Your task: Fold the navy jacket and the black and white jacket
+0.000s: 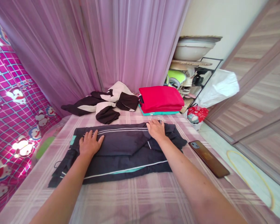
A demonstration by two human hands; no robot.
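Note:
A dark navy garment with white piping and a few teal patches lies partly folded across the plaid-covered surface. My left hand rests flat on its left part, fingers spread. Toward the garment's far right edge, my right hand presses down with its fingers stretched out. Beyond the garment lie a crumpled black-and-cream piece of clothing and, to its right, a folded red cloth on top of a teal one.
A phone with a cable plugged in lies to the right. Purple curtains hang behind. A black rack holds basins and shoes. A white bag and a red bag are beside it. Pink patterned fabric hangs at left.

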